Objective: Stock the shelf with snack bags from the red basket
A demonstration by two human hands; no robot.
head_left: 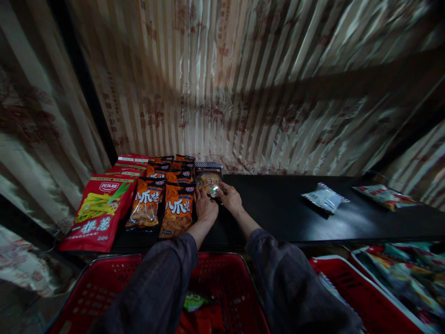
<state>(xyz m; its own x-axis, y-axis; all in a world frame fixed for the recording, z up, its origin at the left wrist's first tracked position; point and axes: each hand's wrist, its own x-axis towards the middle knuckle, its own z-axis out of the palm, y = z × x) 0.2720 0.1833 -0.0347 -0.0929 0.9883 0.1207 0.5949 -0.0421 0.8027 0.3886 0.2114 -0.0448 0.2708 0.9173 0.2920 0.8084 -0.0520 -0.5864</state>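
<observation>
On the black shelf (271,213), a brown snack bag (208,174) stands at the back, just right of the orange bags. My left hand (206,206) grips its lower left side, close to an orange and black bag (177,208). The fingers of my right hand (230,197) are closed on its lower right edge. Another orange bag (145,204) is in the neighbouring row, with more behind. Red bags (99,211) with a green onion picture lean at the shelf's left end.
A silver-white packet (326,198) and a red and green packet (385,195) lie on the shelf's right part. Below are a red basket (239,273) holding a few packets, a second red basket (365,287) and a basket full of bags (410,278). Dark posts (85,79) frame the shelf.
</observation>
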